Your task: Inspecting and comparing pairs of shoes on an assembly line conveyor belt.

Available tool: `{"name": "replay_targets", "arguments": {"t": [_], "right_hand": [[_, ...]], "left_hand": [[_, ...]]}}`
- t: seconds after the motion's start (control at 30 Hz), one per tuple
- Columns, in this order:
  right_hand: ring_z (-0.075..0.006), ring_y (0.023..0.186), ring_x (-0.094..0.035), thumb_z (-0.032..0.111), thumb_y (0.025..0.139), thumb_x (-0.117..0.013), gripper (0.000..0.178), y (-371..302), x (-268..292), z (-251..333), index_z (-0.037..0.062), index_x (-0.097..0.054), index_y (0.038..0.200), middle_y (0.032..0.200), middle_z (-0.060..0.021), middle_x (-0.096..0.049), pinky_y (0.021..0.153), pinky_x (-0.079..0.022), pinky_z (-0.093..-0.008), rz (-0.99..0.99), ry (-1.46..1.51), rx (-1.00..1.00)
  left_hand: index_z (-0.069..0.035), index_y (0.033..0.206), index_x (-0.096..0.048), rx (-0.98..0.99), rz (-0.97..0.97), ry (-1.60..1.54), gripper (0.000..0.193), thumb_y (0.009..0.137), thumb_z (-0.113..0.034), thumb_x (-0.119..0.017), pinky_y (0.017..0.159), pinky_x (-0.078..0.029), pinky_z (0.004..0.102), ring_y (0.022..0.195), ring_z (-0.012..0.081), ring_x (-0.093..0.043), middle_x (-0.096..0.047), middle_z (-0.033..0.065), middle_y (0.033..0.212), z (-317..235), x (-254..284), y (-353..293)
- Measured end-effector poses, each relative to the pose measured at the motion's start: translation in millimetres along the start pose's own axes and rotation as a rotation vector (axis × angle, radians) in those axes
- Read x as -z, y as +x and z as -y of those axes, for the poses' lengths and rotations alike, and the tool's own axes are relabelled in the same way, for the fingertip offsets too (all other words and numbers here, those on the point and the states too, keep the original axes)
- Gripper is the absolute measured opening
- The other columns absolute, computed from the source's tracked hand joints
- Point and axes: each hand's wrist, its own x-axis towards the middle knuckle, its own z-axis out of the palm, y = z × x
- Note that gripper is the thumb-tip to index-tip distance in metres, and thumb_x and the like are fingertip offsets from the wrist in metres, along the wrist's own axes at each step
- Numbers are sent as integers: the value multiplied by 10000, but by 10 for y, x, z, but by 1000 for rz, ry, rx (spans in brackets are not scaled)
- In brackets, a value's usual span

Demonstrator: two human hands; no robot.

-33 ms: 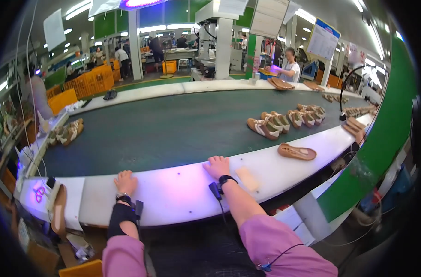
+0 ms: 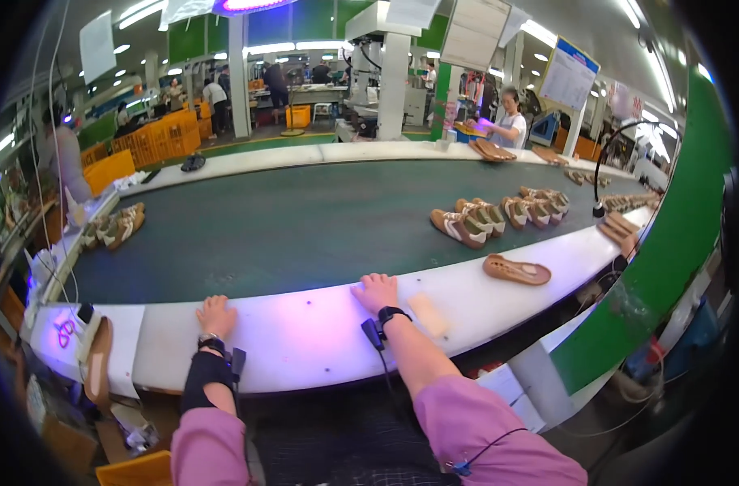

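The left hand (image 2: pixel 216 314) and right hand (image 2: pixel 376 292) are lying palm-down, fingers loosely spread, holding nothing, on the white counter (image 2: pixel 305 344). Resting steadily is calling for loose wrists. Right of them, a brown shoe sole (image 2: pixel 517 270) is lying. The hands are hiding their palms.

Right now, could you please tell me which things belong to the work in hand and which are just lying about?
Likely the work's: ledge, under left hand and right hand; soles; shoes.

Seemingly just lying about: pale pad; orange crates; papers.
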Motion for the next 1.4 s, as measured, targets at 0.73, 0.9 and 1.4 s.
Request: {"name": "replay_targets", "arguments": {"t": [0.73, 0.9, 1.4], "right_hand": [[-333, 1397, -219, 516, 875, -461, 579, -42, 123, -37, 145, -513, 1318, 1434, -112, -393, 1137, -72, -534, 70, 52, -40], [-333, 1402, -206, 518, 881, -451, 586, -38, 139, -25, 145, -496, 1331, 1452, -110, -371, 1137, -65, -541, 80, 36, -47], [-340, 1407, -191, 496, 857, -522, 674, 20, 272, -161, 117, -404, 1401, 1478, -126, -327, 1144, -100, -507, 183, 119, 31]], "left_hand": [[-210, 1509, -135, 107, 365, 140, 779, 883, -558, -443, 1120, -80, 586, 1455, 299, -10, -58, 79, 1582, -25, 140, 8], [-219, 1509, -136, 115, 390, 139, 784, 879, -566, -448, 1122, -77, 578, 1457, 283, 4, -39, 76, 1584, -65, 208, 36], [-246, 1497, -201, 132, 359, 79, 768, 852, -547, -489, 1132, -39, 560, 1456, 285, -6, -68, 82, 1580, -202, 295, -74]]}}
